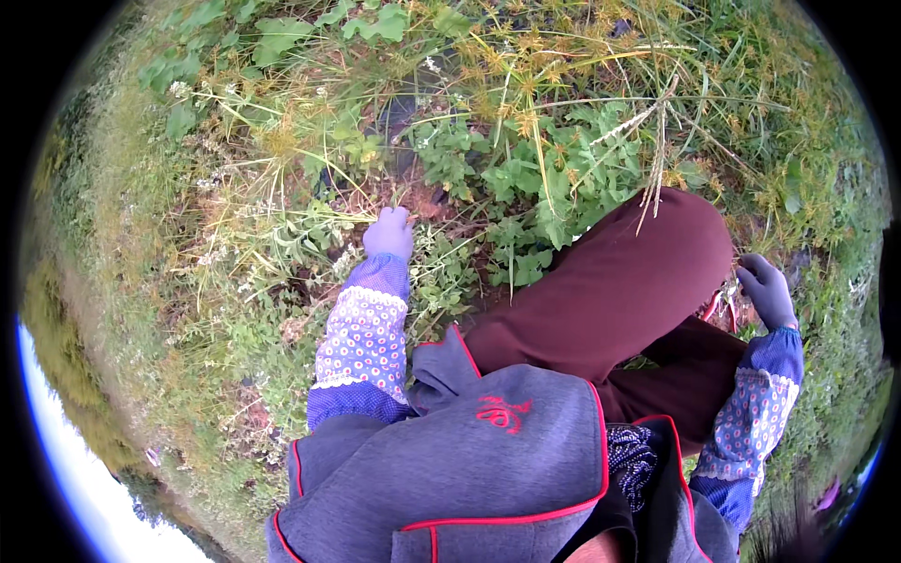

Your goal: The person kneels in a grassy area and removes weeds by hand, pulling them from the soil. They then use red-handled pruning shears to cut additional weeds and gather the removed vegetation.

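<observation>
My left hand (pixel 389 234), in a pale purple glove, is closed around a bunch of thin plant stems (pixel 345 217). The stems stick out to its left, low over the weeds. Reddish bare soil (pixel 424 200) shows just past the fingertips. Out at the right, my right hand (pixel 769 292) wears the same kind of glove and hangs beside my bent knee (pixel 686 225). Its fingers point down towards the grass, and their tips are partly hidden. A red-edged item (pixel 721 310), perhaps footwear, shows between that hand and my leg.
Leafy green plants (pixel 524 176) grow in front of my knee. Tall seeded grass stalks (pixel 658 141) lean over it. Strips of dark sheeting (pixel 402 119) show between weeds. White-flowered weeds (pixel 218 253) spread to the left. My grey jacket (pixel 507 464) fills the lower middle.
</observation>
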Available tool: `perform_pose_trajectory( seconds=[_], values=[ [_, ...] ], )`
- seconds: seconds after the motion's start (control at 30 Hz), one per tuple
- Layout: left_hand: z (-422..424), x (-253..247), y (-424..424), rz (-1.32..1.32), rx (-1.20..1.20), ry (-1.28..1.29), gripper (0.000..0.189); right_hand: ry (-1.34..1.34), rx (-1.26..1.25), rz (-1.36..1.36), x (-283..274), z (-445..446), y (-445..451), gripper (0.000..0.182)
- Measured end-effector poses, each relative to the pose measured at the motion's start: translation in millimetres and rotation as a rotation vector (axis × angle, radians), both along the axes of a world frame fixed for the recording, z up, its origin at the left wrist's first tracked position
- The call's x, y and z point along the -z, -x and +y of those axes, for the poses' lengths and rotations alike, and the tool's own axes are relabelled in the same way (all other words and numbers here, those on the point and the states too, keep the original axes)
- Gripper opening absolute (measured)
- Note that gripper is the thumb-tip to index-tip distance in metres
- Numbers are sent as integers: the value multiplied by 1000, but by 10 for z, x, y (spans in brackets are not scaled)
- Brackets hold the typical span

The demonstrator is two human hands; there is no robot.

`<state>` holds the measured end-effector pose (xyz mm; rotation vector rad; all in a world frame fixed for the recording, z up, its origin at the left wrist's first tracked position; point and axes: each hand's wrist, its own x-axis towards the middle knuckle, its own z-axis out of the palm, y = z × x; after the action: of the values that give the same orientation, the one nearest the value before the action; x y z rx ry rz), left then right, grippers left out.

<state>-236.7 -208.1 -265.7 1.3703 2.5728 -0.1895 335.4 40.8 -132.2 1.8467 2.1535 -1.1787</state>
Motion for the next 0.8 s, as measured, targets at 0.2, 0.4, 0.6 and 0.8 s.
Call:
perform_pose_trajectory(
  seconds=[0.2, 0.4, 0.6, 0.8],
  values=[
    [54, -193, 70, 154, 102, 199, 14, -8, -9, 26, -9, -12, 12, 26],
    [77, -523, 187, 34, -83, -220, 25, -48, -47, 17, 13, 12, -56, 27],
    [8, -741, 699, -783, -828, -927, 33, -75, -54, 19, -15, 24, -66, 28],
    [-451, -1709, 1226, -548, -867, -1458, 31, -58, -64, 26, -17, 42, 7, 28]
  ],
)
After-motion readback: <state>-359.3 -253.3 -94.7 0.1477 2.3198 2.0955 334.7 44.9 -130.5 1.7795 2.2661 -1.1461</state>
